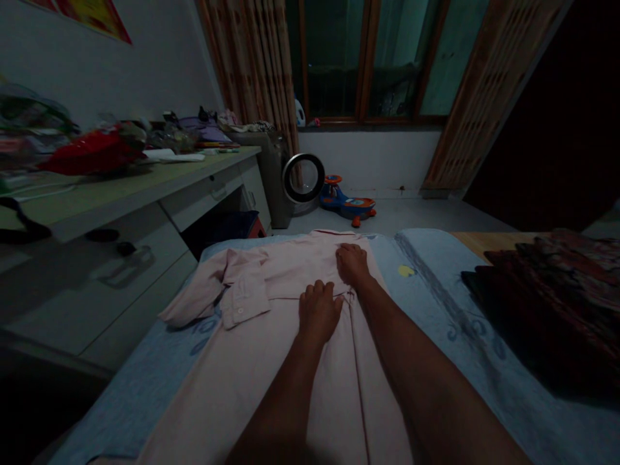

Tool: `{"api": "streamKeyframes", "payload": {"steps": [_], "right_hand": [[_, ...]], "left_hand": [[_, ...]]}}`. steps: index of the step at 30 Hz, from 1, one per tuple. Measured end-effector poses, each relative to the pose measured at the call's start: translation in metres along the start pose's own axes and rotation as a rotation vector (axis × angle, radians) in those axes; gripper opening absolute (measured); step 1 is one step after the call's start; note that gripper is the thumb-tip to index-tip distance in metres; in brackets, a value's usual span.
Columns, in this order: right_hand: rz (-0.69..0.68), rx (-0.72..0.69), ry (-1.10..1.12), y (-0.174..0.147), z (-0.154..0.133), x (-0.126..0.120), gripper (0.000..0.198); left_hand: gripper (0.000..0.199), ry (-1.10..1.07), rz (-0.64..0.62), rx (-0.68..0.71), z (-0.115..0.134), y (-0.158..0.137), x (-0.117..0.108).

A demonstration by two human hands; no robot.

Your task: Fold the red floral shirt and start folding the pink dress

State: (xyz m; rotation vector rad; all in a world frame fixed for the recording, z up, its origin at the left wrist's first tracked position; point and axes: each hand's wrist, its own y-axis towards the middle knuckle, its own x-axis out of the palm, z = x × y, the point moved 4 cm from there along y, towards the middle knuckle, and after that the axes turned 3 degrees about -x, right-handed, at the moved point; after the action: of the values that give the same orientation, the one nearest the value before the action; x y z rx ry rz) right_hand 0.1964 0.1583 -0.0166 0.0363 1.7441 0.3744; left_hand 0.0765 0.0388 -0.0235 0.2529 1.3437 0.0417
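A pale pink long-sleeved shirt point(271, 349) lies spread on the bed, its red-trimmed top edge at the far end. One sleeve is folded over on the left, with its buttoned cuff point(245, 303) on top. My left hand point(320, 312) rests on the middle of the shirt beside a seam, its fingers slightly bent and apart. Farther up and to the right, my right hand point(352, 263) has its fingers curled on the fabric, seemingly gripping it; the fingertips are partly hidden. Between my hands the cloth is gathered at a pleat.
Under the shirt is a light blue patterned bed cover point(436, 310). Folded dark clothes point(557, 310) are piled on the right. A cluttered desk point(227, 161) stands left. Beyond the bed are a washing machine with its round door point(303, 179) swung out and a blue-orange ride-on toy point(346, 203).
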Motion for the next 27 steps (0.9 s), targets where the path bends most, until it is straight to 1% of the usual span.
{"api": "streamKeyframes", "payload": {"steps": [3, 8, 11, 14, 16, 18, 22, 25, 27], "right_hand": [[-0.047, -0.052, 0.061, 0.018, -0.015, -0.002, 0.036], [-0.187, -0.097, 0.068, 0.049, -0.04, 0.011, 0.029], [-0.252, -0.104, 0.053, 0.059, -0.046, 0.019, 0.029], [-0.285, -0.097, 0.046, 0.065, -0.047, 0.02, 0.028], [-0.269, -0.092, 0.056, 0.066, -0.045, 0.019, 0.026], [-0.212, -0.077, 0.075, 0.064, -0.044, 0.018, 0.027], [-0.073, -0.041, 0.138, 0.054, -0.044, 0.021, 0.032], [-0.049, -0.094, 0.203, 0.051, -0.045, 0.023, 0.03], [-0.047, -0.141, 0.231, 0.051, -0.04, 0.021, 0.035]], "left_hand": [[0.031, -0.01, 0.007, -0.017, 0.001, 0.001, -0.003], [0.029, -0.003, 0.004, -0.07, -0.004, 0.003, -0.014], [0.028, -0.014, -0.015, -0.097, -0.009, 0.004, -0.015], [0.028, -0.016, -0.019, -0.119, -0.014, 0.005, -0.011], [0.026, -0.008, -0.02, -0.126, -0.016, 0.006, -0.007], [0.025, 0.0, -0.01, -0.121, -0.016, 0.006, -0.005], [0.037, -0.003, -0.002, -0.101, -0.014, 0.005, -0.006], [0.038, 0.007, -0.01, -0.126, -0.016, 0.004, -0.004], [0.04, 0.022, -0.014, -0.15, -0.018, 0.004, -0.001]]}}
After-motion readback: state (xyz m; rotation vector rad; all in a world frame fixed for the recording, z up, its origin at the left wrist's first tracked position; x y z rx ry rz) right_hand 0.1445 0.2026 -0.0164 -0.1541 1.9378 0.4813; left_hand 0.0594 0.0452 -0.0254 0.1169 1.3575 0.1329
